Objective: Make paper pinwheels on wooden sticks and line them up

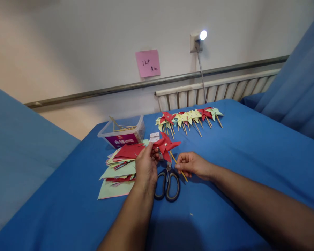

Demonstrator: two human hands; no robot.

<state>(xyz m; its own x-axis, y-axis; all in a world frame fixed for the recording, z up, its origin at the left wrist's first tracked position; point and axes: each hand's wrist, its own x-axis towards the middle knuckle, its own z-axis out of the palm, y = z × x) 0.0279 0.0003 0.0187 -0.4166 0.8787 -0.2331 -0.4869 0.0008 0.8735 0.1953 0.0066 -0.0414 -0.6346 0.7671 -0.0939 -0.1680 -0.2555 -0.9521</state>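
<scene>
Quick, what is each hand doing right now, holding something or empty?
Left hand: closed grip on the edge of the red paper pinwheel.
Right hand: closed, pinching the pinwheel's wooden stick.

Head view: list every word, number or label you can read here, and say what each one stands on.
"32" then an unclear mark: first handwritten line on the pink note on the wall.
Second line on the note: handwriting, too blurred to read.
Purple label on the plastic box: print too small to read.
White slips beside the box: unreadable.
</scene>
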